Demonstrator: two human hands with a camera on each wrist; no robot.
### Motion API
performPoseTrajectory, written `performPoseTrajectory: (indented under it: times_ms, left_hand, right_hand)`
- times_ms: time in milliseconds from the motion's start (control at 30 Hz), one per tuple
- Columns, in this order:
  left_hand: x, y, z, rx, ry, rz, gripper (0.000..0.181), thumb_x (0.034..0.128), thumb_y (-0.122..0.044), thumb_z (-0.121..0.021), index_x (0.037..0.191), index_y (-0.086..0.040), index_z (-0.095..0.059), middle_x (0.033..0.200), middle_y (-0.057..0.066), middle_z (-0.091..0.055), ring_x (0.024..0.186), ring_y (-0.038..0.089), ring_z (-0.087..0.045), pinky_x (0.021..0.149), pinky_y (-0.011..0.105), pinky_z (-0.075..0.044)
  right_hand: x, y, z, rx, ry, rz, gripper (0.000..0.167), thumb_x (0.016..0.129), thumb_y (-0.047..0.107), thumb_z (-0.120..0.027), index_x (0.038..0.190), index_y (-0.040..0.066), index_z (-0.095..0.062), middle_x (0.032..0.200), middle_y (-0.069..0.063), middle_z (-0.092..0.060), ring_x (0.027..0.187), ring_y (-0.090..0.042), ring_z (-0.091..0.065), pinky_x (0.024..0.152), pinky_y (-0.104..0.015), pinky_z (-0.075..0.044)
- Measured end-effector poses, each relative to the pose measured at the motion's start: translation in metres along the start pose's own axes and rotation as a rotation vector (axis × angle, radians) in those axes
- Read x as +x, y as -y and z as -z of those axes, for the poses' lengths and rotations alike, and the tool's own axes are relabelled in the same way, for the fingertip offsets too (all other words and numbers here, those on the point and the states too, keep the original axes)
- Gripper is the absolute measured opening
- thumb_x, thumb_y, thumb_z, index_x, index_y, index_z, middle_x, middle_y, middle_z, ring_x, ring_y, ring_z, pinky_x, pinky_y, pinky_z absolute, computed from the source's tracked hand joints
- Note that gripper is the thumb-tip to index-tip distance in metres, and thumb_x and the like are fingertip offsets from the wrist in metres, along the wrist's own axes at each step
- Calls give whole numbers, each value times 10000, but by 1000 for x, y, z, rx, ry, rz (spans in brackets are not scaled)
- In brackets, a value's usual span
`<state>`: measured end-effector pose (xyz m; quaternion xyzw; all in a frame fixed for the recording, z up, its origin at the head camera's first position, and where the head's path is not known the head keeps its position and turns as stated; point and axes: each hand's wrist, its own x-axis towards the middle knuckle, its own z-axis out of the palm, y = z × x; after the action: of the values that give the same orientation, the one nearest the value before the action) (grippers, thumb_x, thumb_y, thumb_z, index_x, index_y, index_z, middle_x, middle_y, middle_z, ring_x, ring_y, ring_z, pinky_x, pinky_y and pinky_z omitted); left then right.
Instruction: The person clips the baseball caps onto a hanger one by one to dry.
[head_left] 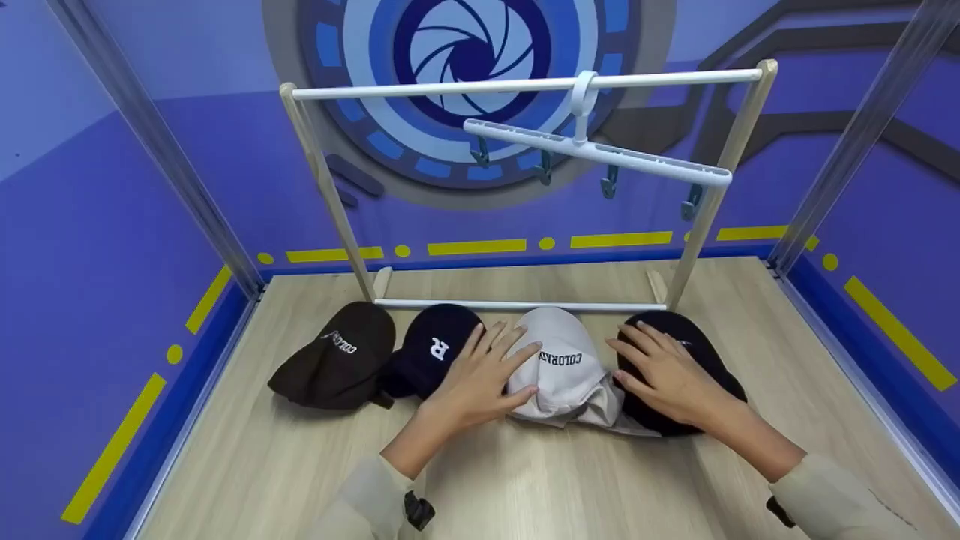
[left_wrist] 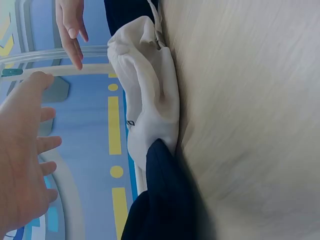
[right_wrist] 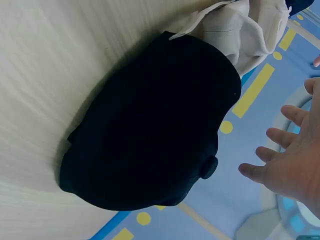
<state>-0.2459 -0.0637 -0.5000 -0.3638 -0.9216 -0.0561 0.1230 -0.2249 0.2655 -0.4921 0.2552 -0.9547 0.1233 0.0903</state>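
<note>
Four caps would be several here: a row of caps lies on the wooden table. A brown cap (head_left: 345, 360) is leftmost, then a navy cap (head_left: 431, 352) with a white R, a cream cap (head_left: 559, 364) lettered COLORADO, and a black cap (head_left: 637, 397) at the right. My left hand (head_left: 480, 375) is held above the gap between the navy and cream caps, fingers spread. Over the black cap hovers my right hand (head_left: 671, 375), its fingers also extended. Both wrist views show the hands apart from the caps, holding nothing.
Behind the caps stands a rack (head_left: 450, 88) with wooden legs and white bars. From its top bar hangs a white hanger (head_left: 592, 150) with several grey clips (head_left: 609, 182). Printed blue-purple walls (head_left: 97, 225) enclose the table (head_left: 525, 487) at the back and sides.
</note>
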Motion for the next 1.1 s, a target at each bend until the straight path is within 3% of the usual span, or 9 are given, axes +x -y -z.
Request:
performPoseTrajectory:
  times_ms: [367,1100]
  left_hand:
    - [8,-13,-4,9,13,-20,665,1008,-636,-415,1581,-300,-379,1637,15,-344,1529,300,-248,1225,557,-195]
    - [25,-47,-23,-10,-18,-89,649,1004,-628,-450,1559,-295,-419,1606,-11,-396,1496,268,-329,1199,535,-282]
  right_hand:
    - [-10,-6,4,-37,22,-15,557,1031,389,-580,1515,125,-498,1564,-153,-443,1453,-447,-341,1134,-677,-283]
    - [-33,-25,10,-70,8,13,550,1013,355,-619,1479,75,-534,1522,-204,-477,1405,-477,-399,1129,-644,-312]
